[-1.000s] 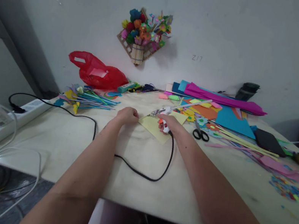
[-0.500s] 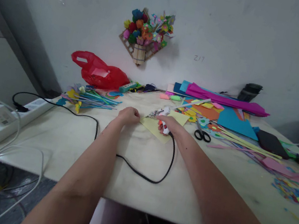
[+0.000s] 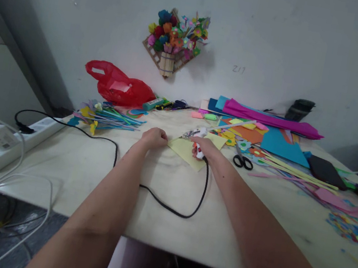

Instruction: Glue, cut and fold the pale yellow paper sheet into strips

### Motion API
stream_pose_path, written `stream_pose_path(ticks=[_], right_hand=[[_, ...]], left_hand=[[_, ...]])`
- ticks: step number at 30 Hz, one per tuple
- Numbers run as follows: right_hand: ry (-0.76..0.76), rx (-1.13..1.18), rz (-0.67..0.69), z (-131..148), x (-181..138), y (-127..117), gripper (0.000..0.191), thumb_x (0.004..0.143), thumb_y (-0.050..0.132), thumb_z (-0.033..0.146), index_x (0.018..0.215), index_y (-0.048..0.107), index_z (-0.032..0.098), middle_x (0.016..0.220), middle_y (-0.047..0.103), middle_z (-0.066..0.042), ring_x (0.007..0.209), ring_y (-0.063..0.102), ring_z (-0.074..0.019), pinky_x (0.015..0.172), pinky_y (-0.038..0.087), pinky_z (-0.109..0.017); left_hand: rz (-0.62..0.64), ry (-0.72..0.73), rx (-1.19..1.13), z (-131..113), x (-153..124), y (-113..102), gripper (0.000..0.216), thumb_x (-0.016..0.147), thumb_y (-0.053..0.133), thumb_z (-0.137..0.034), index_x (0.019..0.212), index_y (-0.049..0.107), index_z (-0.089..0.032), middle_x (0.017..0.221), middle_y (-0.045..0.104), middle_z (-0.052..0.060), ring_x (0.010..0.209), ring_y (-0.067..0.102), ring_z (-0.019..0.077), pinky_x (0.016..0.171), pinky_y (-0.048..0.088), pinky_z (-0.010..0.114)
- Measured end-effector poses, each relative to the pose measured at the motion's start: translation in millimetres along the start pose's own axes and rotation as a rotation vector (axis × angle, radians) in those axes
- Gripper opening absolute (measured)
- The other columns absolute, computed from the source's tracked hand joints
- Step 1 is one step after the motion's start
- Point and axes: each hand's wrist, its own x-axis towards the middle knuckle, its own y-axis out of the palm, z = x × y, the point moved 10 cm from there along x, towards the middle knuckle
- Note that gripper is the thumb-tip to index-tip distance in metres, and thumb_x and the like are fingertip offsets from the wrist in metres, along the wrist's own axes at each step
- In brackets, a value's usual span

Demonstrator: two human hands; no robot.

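Observation:
My right hand (image 3: 200,147) is wrapped round a white hot glue gun (image 3: 201,132) with a red-orange part. A long pale glue stick (image 3: 236,124) juts out of its back, and its metal nozzle points left over a sheet of yellow paper (image 3: 181,149). The sheet lies on the table, its far edge close beneath the nozzle. My left hand (image 3: 155,138) is closed at the sheet's left corner, fingertips pinched on it. From the glue gun's handle a black cord (image 3: 181,216) loops across the table and passes behind my left forearm.
A power strip (image 3: 10,148) lies at the left. Paper flowers on stems (image 3: 105,117) and a red plastic bag (image 3: 121,89) are at the back left. Scissors (image 3: 242,162), coloured paper (image 3: 284,146), yellow strips (image 3: 297,169) and a dark phone-like object (image 3: 326,172) lie right.
My right hand and the glue gun have shifted slightly right along the paper's far edge. My left hand stays at the corner.

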Motion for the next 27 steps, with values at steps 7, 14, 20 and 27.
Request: stream_pose_path(ticks=[7, 14, 20, 27], right_hand=[[0.005, 0.029, -0.024, 1, -2, -2, 0.023, 0.075, 0.056, 0.035, 0.066, 0.048, 0.015, 0.04, 0.049, 0.001, 0.032, 0.047, -0.0108, 0.032, 0.037, -0.02], [-0.016, -0.006, 0.052, 1, -1, 6, 0.025, 0.074, 0.057, 0.038, 0.069, 0.049, 0.015, 0.042, 0.051, 0.0, 0.033, 0.048, -0.011, 0.03, 0.035, -0.019], [-0.027, -0.042, 0.11, 3, -5, 13, 0.026, 0.074, 0.058, 0.038, 0.068, 0.048, 0.015, 0.042, 0.051, 0.0, 0.034, 0.049, -0.0106, 0.03, 0.035, -0.019], [-0.038, -0.032, 0.166, 3, -5, 19, 0.025, 0.075, 0.057, 0.037, 0.068, 0.048, 0.015, 0.042, 0.052, 0.0, 0.032, 0.048, -0.0107, 0.03, 0.036, -0.019]], left_hand=[[0.002, -0.005, -0.013, 1, 0, 0, 0.021, 0.061, 0.058, -0.034, 0.078, 0.068, -0.025, 0.082, 0.068, -0.001, 0.08, 0.059, 0.0174, 0.064, 0.042, 0.024], [-0.005, 0.007, -0.009, 2, 2, 1, 0.022, 0.062, 0.058, -0.035, 0.078, 0.068, -0.025, 0.083, 0.068, 0.0, 0.081, 0.059, 0.0179, 0.064, 0.042, 0.023], [-0.006, 0.004, -0.01, 4, 4, 2, 0.021, 0.063, 0.058, -0.035, 0.079, 0.068, -0.025, 0.082, 0.068, -0.001, 0.08, 0.059, 0.017, 0.066, 0.043, 0.023], [-0.002, 0.017, -0.009, 3, 4, 3, 0.022, 0.063, 0.058, -0.036, 0.078, 0.068, -0.025, 0.081, 0.068, -0.001, 0.078, 0.059, 0.0167, 0.064, 0.042, 0.023]])
